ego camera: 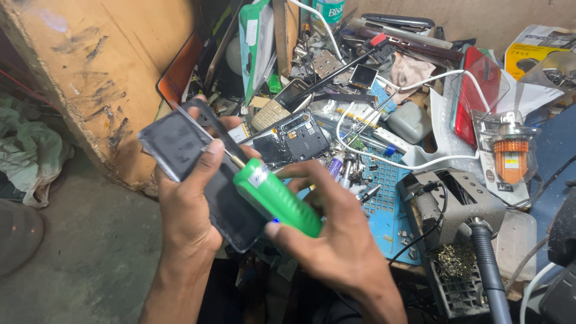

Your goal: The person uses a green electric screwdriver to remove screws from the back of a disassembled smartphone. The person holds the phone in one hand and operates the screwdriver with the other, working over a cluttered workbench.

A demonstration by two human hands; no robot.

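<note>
Carefully, the left hand grips a thin, likely fragile smartphone by its edges while right-hand fingers wrap a green-handled screwdriver.

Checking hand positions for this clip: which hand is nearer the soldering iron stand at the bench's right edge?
Right. The right hand, gripping the green screwdriver, is just left of the soldering iron stand; the left hand, holding the phone, sits farther left.

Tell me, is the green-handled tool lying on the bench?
No, the right hand holds the green-handled tool up, its tip against the dark phone held in the left hand.
</note>
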